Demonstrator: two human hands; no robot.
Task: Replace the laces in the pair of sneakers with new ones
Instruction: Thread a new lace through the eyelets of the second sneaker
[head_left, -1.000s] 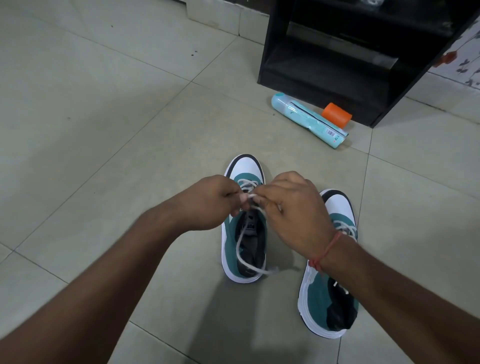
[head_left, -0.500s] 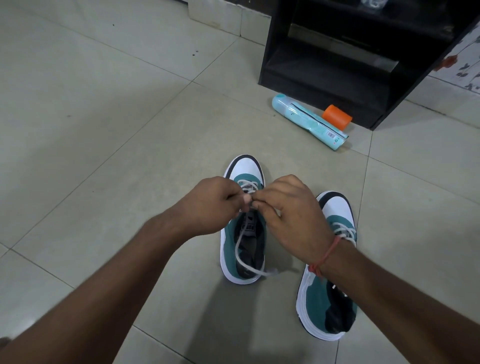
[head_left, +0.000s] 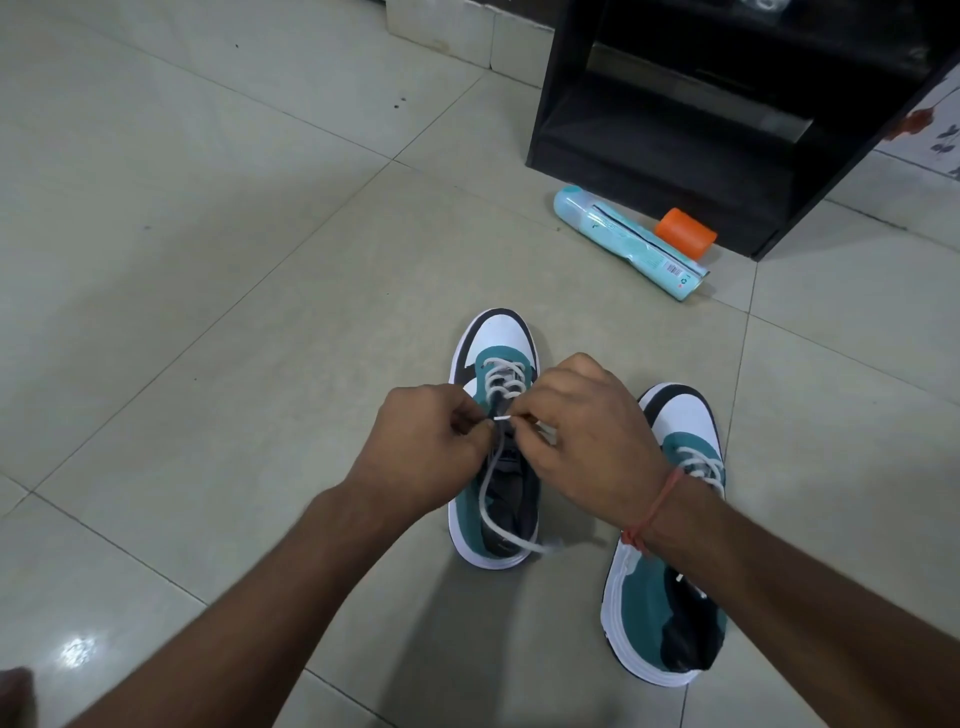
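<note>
Hands sit slightly apart now, lace tip newly exposed between them | left hand (head_left: 431, 447) pinching white lace (head_left: 491, 499) | left sneaker (head_left: 496, 441) frame centre | right hand (head_left: 587, 431) pinching lace tip | right sneaker (head_left: 670, 545) lower right, laced | teal tube (head_left: 623, 241) upper right.

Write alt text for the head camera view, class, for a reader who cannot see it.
Two hands, the left hand and right hand, pinch a white lace over the left sneaker, threading it partway up. The right sneaker sits beside it on the tiled floor, with a light blue tube and an orange cap beyond.
</note>
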